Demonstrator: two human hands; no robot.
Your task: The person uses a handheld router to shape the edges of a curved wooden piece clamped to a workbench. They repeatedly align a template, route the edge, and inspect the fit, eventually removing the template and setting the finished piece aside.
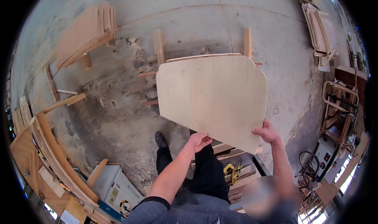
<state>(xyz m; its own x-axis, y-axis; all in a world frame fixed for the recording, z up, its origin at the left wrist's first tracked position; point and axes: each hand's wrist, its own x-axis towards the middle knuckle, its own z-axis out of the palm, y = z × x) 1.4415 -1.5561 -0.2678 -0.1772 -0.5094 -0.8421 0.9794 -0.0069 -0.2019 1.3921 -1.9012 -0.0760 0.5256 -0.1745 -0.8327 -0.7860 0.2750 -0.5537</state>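
Brown sheets lie stacked at left; the left grip pinches the near edge of a pale panel above the floor, the right grip pinches its right side, and a frame stands farther right.

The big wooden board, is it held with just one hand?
No, the left hand and right hand both hold the board's edges.
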